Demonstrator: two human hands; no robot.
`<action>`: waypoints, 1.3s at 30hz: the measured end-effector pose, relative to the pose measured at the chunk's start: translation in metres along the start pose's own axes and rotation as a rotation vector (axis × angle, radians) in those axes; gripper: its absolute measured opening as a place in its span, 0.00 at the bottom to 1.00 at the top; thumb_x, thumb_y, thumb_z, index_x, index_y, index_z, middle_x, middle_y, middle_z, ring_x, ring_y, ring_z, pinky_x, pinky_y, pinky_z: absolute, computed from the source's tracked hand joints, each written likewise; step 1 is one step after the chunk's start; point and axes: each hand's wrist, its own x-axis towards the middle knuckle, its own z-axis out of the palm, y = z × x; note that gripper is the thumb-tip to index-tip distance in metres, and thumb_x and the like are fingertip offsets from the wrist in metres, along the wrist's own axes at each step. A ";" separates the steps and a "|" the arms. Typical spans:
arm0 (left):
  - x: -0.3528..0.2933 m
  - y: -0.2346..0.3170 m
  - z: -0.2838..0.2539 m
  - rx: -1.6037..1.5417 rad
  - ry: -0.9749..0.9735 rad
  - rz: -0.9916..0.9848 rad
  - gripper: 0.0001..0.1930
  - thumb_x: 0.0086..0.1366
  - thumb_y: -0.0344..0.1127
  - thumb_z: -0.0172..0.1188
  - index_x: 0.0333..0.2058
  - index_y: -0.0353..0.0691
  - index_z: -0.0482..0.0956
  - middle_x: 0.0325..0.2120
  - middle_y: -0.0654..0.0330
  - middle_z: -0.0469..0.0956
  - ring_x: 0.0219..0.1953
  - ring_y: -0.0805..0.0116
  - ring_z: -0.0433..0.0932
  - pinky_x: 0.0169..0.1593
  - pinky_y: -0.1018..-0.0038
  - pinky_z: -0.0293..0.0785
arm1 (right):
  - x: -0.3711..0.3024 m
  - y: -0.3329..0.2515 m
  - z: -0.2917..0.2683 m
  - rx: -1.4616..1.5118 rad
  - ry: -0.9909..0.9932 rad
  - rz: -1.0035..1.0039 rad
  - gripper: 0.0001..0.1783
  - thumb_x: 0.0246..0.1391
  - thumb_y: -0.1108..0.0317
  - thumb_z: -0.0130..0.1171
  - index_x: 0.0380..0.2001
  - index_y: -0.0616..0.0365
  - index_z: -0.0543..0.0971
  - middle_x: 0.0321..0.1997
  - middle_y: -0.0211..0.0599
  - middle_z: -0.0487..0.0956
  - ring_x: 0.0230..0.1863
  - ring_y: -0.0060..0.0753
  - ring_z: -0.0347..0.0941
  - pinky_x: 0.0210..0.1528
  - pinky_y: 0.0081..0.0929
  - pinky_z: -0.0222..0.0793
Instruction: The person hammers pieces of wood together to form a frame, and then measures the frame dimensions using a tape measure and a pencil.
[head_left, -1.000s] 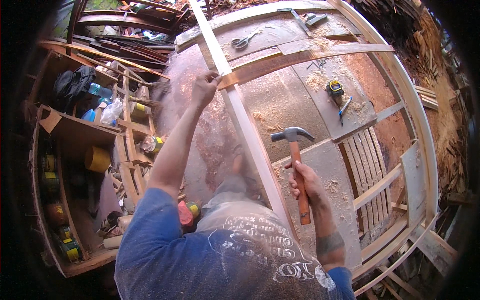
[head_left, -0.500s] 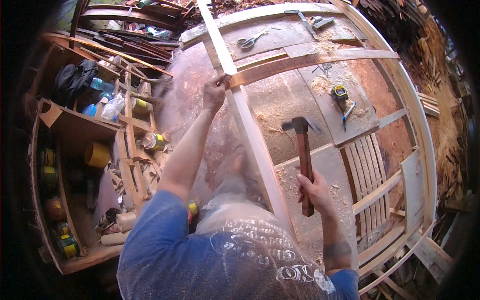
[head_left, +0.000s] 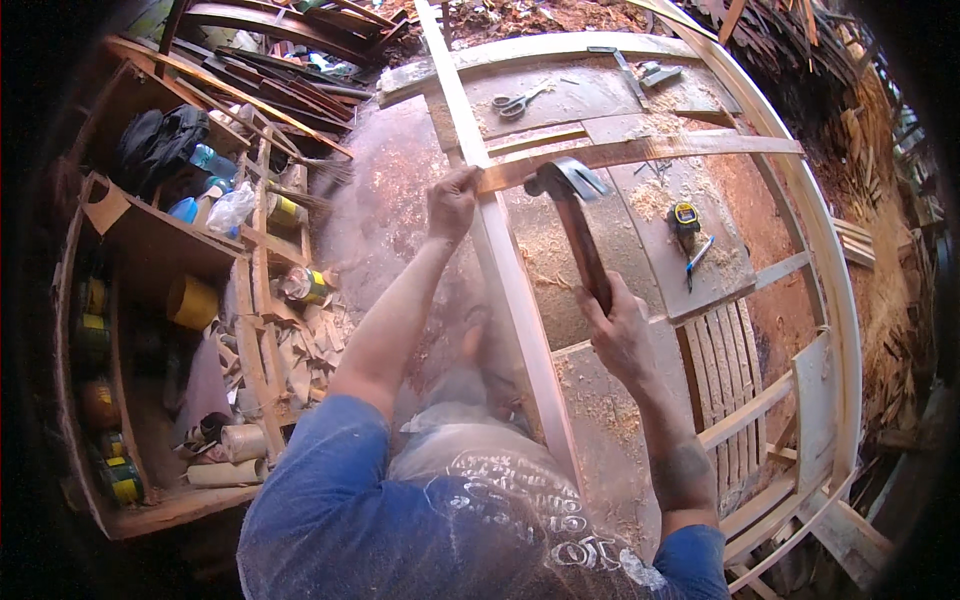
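My left hand (head_left: 453, 205) is closed at the corner where a curved wooden slat (head_left: 660, 150) meets a long pale wooden strip (head_left: 525, 315). Its fingers press around the slat's left end; whether a small nail is pinched there is hidden. In my right hand (head_left: 620, 330) is a claw hammer (head_left: 578, 235), gripped low on its brown wooden handle. The metal head is raised beside the slat, just right of my left hand, with the claw pointing right.
Beneath the curved wooden frame (head_left: 845, 330) lie dusty boards with shavings. On them are scissors (head_left: 523, 102), a tape measure (head_left: 684, 216), a blue-and-white pen (head_left: 700, 256) and a try square (head_left: 620, 75). At left stands an open wooden cabinet (head_left: 180, 522) with several jars and a bag.
My right hand has lifted the hammer up and left, bringing its head near the slat's end. My left hand keeps its grip at the corner. The whole view has shifted slightly.
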 end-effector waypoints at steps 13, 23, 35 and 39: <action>-0.002 0.007 -0.002 0.113 0.020 0.108 0.10 0.64 0.29 0.62 0.42 0.33 0.84 0.33 0.46 0.84 0.34 0.57 0.85 0.37 0.67 0.76 | 0.071 -0.061 0.039 -0.185 0.049 -0.286 0.14 0.64 0.62 0.54 0.43 0.64 0.71 0.28 0.62 0.79 0.34 0.66 0.79 0.35 0.56 0.69; -0.001 0.009 -0.005 0.064 0.083 0.157 0.07 0.61 0.29 0.62 0.37 0.37 0.84 0.31 0.46 0.82 0.35 0.48 0.83 0.36 0.59 0.75 | 0.064 -0.090 0.034 -0.164 0.018 -0.256 0.17 0.65 0.59 0.53 0.44 0.65 0.73 0.29 0.64 0.79 0.37 0.66 0.79 0.37 0.55 0.71; -0.012 0.000 -0.025 -0.017 0.026 -0.032 0.12 0.67 0.36 0.54 0.39 0.36 0.83 0.32 0.44 0.82 0.36 0.48 0.83 0.43 0.60 0.78 | 0.008 0.000 0.027 0.251 0.015 0.126 0.14 0.69 0.54 0.51 0.37 0.53 0.69 0.17 0.23 0.65 0.10 0.16 0.61 0.11 0.21 0.57; -0.001 -0.013 -0.020 -0.187 0.090 -0.357 0.13 0.68 0.39 0.52 0.41 0.38 0.81 0.32 0.50 0.83 0.34 0.54 0.83 0.41 0.61 0.79 | -0.019 0.071 0.004 0.411 0.030 0.219 0.17 0.67 0.50 0.53 0.40 0.54 0.69 0.18 0.24 0.67 0.12 0.17 0.64 0.11 0.22 0.63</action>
